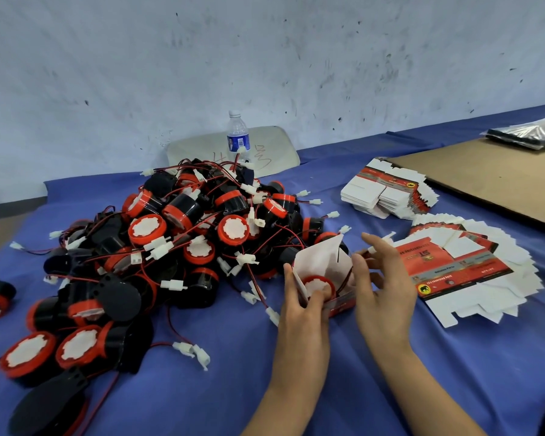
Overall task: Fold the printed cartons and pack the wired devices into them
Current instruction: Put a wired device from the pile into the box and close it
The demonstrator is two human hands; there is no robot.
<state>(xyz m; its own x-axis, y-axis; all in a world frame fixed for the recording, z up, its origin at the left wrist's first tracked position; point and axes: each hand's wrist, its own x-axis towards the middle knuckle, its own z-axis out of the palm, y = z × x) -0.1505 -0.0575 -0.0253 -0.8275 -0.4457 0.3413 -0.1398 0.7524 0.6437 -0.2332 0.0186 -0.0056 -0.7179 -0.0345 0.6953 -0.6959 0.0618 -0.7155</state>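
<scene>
Just right of the pile, the left hand is gripping an open box and pushing a device in. The right hand, fingers loosely spread, is touching the box's side. Most of the pile is waiting unpacked.

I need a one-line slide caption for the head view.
Left hand holds a half-folded red-and-white printed carton with a red-rimmed black wired device inside; right hand touches it.
</scene>
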